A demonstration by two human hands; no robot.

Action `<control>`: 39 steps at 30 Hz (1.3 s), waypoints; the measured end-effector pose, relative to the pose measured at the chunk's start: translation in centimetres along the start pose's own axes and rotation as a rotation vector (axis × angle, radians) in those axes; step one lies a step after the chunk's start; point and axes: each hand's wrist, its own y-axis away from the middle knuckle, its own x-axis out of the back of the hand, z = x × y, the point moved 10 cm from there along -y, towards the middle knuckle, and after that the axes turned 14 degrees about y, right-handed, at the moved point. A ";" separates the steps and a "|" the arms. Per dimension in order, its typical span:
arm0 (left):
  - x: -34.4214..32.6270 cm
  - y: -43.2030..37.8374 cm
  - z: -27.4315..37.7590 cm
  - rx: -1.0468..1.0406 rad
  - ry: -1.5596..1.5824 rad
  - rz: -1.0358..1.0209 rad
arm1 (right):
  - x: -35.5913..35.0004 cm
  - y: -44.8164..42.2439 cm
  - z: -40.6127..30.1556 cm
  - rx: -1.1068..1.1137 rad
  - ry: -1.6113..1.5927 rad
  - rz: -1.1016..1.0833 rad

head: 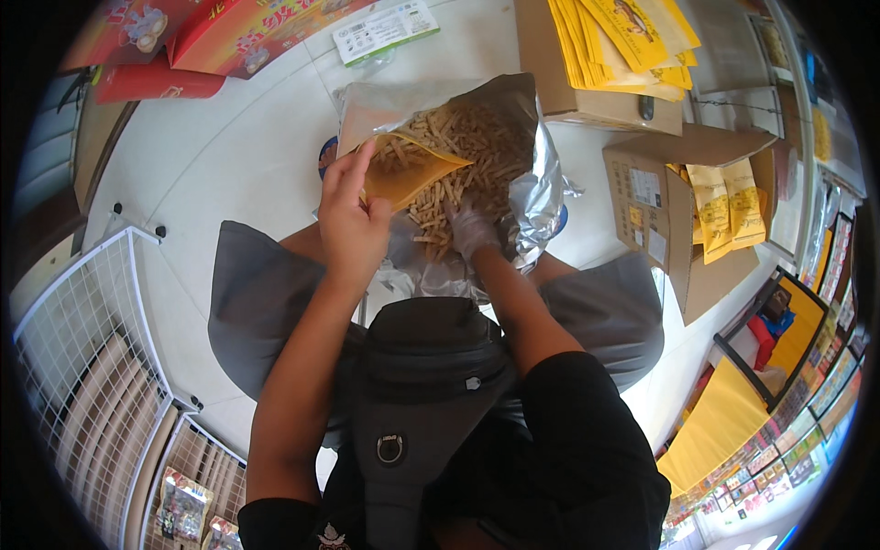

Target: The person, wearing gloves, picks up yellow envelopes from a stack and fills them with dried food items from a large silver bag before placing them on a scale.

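Observation:
My left hand point(354, 206) grips the left edge of a yellow paper pouch point(405, 177), whose mouth gapes toward the right. Some of the brown stick-shaped snack pieces point(474, 137) show at the pouch's upper edge; I cannot tell how many are inside it. A large silver foil bag point(540, 206) lies spread wide beneath, holding a heap of the same pieces. Into the near side of this heap reaches my right hand point(473, 227), in a clear plastic glove. Its fingertips are partly hidden among the sticks, so whether it grasps any is unclear.
Flat yellow pouches point(619, 41) lie on a closed cardboard box point(612, 110) at upper right. Below it, an open cardboard box point(646, 199) holds filled yellow pouches point(729, 206). Red printed boxes point(254, 34) stand at upper left. A white wire rack point(89, 295) is on the left.

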 end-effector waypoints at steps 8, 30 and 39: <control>-5.0 0.5 0.3 0.001 -0.135 -0.434 | -6.9 -2.1 1.5 -0.165 -0.359 -0.105; -3.1 1.8 -1.7 -0.073 -0.263 -0.463 | 5.5 5.1 9.2 -0.214 -1.207 0.064; -5.8 3.1 -1.4 -0.086 -0.114 -0.591 | 21.3 11.9 11.2 0.147 -1.897 0.765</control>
